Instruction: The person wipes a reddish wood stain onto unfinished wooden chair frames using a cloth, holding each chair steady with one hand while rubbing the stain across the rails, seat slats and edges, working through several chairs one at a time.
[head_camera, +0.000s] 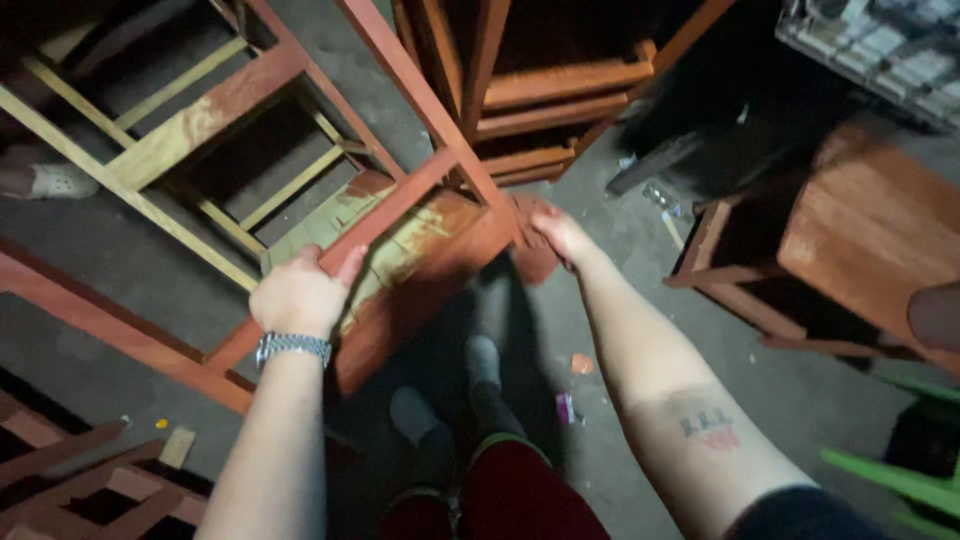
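Note:
A wooden chair frame (400, 270), stained reddish-brown with bare pale patches, lies tipped over in front of me. My left hand (300, 292), with a metal watch on the wrist, grips one of its red rails near the seat panel. My right hand (560, 235) is closed on the corner of the same frame where the rails meet. Pale unpainted crossbars (130, 190) of the frame stretch away to the upper left. My legs and dark shoes (470, 400) stand just below the frame on the grey concrete floor.
More stained wooden furniture stands around: stacked frames at the top centre (560, 90), a brown stool or table at the right (860, 240), and red frame pieces at the bottom left (90, 480). A green object (900, 470) sits at the bottom right. Small scraps litter the floor (580, 364).

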